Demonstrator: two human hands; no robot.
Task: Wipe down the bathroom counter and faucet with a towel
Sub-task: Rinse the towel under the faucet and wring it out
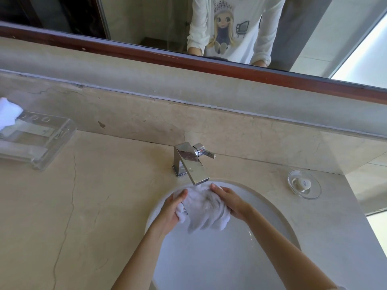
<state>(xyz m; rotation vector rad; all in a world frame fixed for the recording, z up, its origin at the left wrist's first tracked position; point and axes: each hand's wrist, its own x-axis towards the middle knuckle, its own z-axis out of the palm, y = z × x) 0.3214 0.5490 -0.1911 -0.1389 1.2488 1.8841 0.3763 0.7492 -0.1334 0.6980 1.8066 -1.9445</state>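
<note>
Left hand (pixel 171 210) and right hand (pixel 231 203) were both clenched on the bunched white towel (pixel 204 212), held over the sink (pixel 272 208) just under the faucet (pixel 191 162) spout. I judged the risk as oversoaking: water seemed to run onto the terry, so a dripping cloth would streak the smooth, veined beige stone tabletop (pixel 94 195). Faucet was angular polished chrome, basin glossy white oval.

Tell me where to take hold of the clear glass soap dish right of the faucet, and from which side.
Grip the clear round glass soap dish by its raised outer rim, coming from above with fingers on opposite edges. It sits flat on the beige stone counter, shallow and low-walled, with a small soap bar in its middle, so the sides likely offer little to pinch.
</note>
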